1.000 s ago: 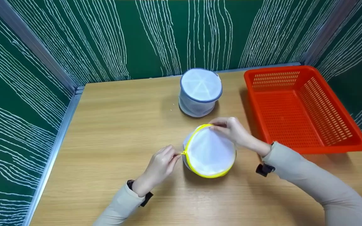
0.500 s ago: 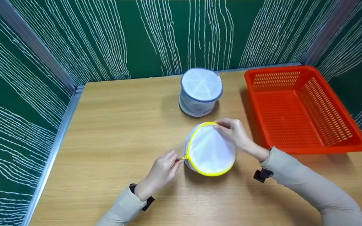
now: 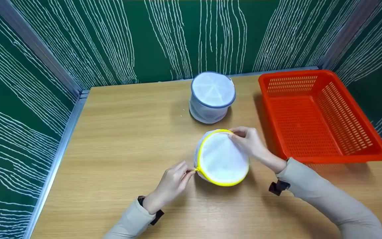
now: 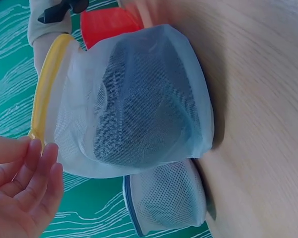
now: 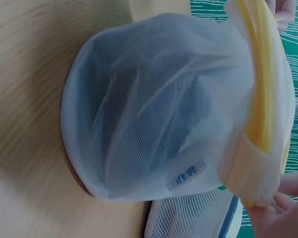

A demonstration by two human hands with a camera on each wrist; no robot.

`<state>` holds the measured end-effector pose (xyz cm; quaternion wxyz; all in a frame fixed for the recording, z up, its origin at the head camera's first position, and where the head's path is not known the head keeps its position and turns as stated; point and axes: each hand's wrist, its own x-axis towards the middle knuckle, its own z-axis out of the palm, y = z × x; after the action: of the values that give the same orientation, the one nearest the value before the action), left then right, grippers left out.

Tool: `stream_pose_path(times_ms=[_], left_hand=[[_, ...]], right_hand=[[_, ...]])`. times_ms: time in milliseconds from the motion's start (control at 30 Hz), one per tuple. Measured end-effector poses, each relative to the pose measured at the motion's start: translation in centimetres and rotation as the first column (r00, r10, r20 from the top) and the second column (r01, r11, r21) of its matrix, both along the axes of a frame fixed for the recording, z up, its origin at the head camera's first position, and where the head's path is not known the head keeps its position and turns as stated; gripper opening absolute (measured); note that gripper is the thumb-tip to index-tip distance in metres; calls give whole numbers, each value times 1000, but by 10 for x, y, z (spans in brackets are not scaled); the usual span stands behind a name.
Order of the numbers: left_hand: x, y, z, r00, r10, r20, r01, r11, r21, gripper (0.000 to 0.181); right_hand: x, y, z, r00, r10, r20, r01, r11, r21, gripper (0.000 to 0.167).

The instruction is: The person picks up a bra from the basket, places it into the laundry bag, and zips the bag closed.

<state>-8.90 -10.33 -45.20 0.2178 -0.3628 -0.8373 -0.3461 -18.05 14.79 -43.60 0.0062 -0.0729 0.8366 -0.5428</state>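
Observation:
A white mesh laundry bag (image 3: 224,159) with a yellow zipper round its top stands on the table. My left hand (image 3: 174,181) pinches the yellow zipper pull (image 3: 196,169) at the bag's left edge, as the left wrist view also shows. At the far right of the rim, my right hand (image 3: 249,141) pinches the bag's edge between thumb and fingers. Something dark shows through the mesh (image 4: 144,99); its kind is unclear. A small label with blue print (image 5: 186,175) sits on the bag's side in the right wrist view.
Behind the bag stands a second mesh laundry bag (image 3: 212,89) with blue-grey trim, its top covered. A red plastic basket (image 3: 270,114) with slotted walls is at the right. Green walls with white lines border the wooden table (image 3: 128,132) at the back and sides.
My left hand has shifted slightly toward me with the zipper pull, along the bag's left edge. The right hand has moved a little to the right, still pinching the rim.

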Motion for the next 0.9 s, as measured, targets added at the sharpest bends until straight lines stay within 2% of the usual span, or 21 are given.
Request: stream_pose_path(times_ms=[133,300,467,567,700,900], left_hand=[[-1,-1,2,1000,15,11,-15,1000,20,7],[-3,-3,5,999,21,27,-22,999,42,4],[-7,-4,9,999,37,27,-38,998,48,8],[-8,-5,12,998,46,36,-47,998,44,10],[-10,-7,15,995,59,74,-62,998,30,7],[-16,-9,19,993,85,79,-87,996,22,7]], right_hand=[[-1,5,3,998,60,38,-61,997,46,23],[-3,9,7,988,151,20,-153,984,92,25],[-4,7,17,974,227,-3,-224,961,162,30],[-5,4,26,960,281,-17,-270,936,226,35],[-6,-2,40,922,385,-44,-354,882,313,42],[-8,-13,55,843,536,-40,-483,788,383,43]])
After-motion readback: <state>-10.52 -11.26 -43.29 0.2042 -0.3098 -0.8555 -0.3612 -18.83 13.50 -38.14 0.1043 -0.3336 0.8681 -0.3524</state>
